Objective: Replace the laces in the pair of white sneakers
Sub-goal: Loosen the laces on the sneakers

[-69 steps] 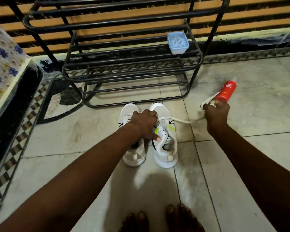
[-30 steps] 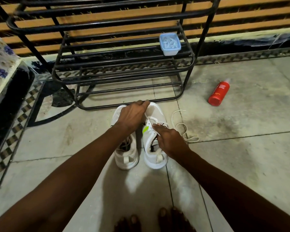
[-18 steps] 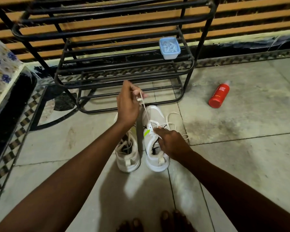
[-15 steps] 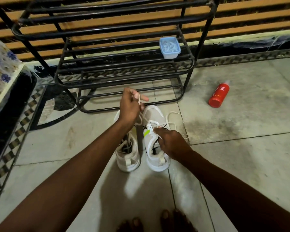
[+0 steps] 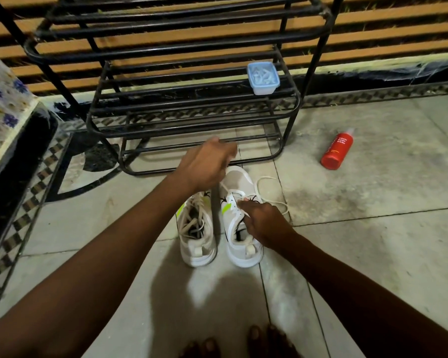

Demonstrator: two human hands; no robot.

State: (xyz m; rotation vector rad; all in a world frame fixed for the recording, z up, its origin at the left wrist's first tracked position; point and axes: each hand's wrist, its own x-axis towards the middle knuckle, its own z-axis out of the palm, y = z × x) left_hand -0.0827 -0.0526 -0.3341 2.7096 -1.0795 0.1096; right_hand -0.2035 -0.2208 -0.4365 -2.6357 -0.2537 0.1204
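Head view, rack (image 5: pixel 291 122) behind sneakers (image 5: pixel 241 182), bottle (image 5: pixel 337 149) right

A person seen from their own head: the bare left forearm (image 5: pixel 101 254) and bare right forearm (image 5: pixel 347 275) are uncovered along their whole visible length, ending in a bare left hand (image 5: pixel 204 164) and bare right hand (image 5: pixel 264 223); bare toes (image 5: pixel 269 342) of both feet show at the near edge

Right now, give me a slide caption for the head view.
Right hand pinches the lace at the right sneaker's eyelets; left hand, blurred, raised above the left sneaker.
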